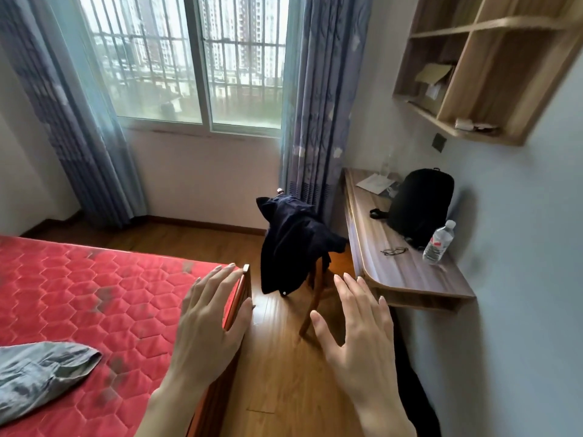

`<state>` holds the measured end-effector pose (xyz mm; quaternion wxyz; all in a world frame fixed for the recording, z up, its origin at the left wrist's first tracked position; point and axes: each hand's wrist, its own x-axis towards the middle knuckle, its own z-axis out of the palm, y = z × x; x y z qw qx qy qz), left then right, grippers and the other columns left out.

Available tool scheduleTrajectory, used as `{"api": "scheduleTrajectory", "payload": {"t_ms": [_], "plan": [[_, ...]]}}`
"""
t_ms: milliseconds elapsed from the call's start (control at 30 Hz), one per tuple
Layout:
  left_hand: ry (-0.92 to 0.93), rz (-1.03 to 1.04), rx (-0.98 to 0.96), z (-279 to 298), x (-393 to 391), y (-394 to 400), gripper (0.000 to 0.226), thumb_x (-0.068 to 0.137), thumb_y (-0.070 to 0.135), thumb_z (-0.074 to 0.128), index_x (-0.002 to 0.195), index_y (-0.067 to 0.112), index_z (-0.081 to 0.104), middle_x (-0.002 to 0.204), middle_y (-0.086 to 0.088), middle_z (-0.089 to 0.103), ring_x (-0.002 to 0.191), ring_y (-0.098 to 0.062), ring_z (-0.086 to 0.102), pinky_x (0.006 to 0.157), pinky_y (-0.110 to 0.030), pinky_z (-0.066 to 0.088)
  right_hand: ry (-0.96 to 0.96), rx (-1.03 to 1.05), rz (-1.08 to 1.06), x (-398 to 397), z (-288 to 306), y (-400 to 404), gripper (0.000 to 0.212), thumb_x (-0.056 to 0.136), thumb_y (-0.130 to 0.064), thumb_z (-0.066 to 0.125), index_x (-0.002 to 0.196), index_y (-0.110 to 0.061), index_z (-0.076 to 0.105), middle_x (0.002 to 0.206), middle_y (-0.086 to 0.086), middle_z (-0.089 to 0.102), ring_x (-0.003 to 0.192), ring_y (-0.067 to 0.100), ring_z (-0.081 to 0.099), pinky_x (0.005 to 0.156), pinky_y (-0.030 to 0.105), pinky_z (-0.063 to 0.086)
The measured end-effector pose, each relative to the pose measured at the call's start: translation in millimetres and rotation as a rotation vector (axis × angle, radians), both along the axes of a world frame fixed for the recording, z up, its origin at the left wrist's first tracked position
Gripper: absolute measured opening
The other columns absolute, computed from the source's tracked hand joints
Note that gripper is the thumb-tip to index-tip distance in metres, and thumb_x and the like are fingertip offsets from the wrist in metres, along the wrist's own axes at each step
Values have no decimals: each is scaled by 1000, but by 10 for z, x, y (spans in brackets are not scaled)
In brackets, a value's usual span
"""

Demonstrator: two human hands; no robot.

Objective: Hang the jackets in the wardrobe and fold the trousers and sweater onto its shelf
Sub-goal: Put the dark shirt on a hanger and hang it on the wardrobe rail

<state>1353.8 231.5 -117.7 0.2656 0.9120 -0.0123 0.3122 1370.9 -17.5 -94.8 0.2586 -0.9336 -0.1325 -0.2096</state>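
A dark navy jacket [295, 244] hangs draped over a wooden chair [315, 298] in the middle of the room, beside the desk. A grey garment [41, 373] lies crumpled on the red mattress [94, 294] at the lower left. My left hand [214, 320] is held out flat over the mattress corner, fingers apart, holding nothing. My right hand [356, 335] is stretched out over the floor in front of the chair, fingers spread and empty. Both hands are short of the jacket. No wardrobe is in view.
A wall-mounted wooden desk [407, 272] on the right carries a black backpack [419, 206], a water bottle [440, 242], glasses and papers. Open wooden shelves [492, 70] hang above it. A barred window [189, 58] with blue curtains faces me. Wooden floor [277, 373] runs between bed and desk.
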Motion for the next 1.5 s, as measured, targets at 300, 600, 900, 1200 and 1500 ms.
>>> {"api": "scheduleTrajectory", "payload": {"t_ms": [300, 600, 900, 1200, 1500], "plan": [[16, 17, -43, 16, 1618, 612, 51, 100, 45, 51, 145, 22, 58, 151, 8, 54, 148, -14, 42, 123, -34, 24, 29, 3, 8, 1656, 70, 582, 66, 101, -58, 50, 157, -24, 43, 163, -8, 40, 157, 10, 22, 128, 52, 23], [64, -42, -31, -129, 2818, 1034, 49, 100, 41, 59, 145, 21, 59, 150, 8, 55, 147, -12, 42, 123, -40, 32, 66, -34, -41, 2774, -71, 1041, 64, 100, -50, 59, 156, -22, 45, 161, -4, 45, 155, 16, 30, 128, 50, 21], [184, -52, 41, -492, 3809, 1275, 50, 101, 39, 64, 146, 20, 58, 150, 6, 57, 146, -13, 42, 125, -32, 24, 166, -50, -36, 3826, -286, 1324, 66, 102, -49, 56, 160, -24, 38, 166, -4, 37, 158, 13, 21, 131, 43, 14], [271, -16, 6, -840, 5110, 1327, 47, 103, 37, 60, 146, 18, 58, 153, 4, 53, 149, -15, 38, 123, -35, 33, 283, -94, -18, 5260, -691, 1463, 65, 103, -50, 55, 161, -24, 37, 167, -3, 36, 158, 14, 21, 130, 42, 12], [475, 90, -128, -1163, 6524, 1300, 63, 103, 30, 61, 159, 13, 37, 155, -3, 51, 145, -17, 43, 120, -37, 39, 573, -185, 63, 6718, -1207, 1632, 68, 105, -53, 48, 164, -29, 25, 172, -6, 23, 161, 14, 11, 131, 40, 11]]}}
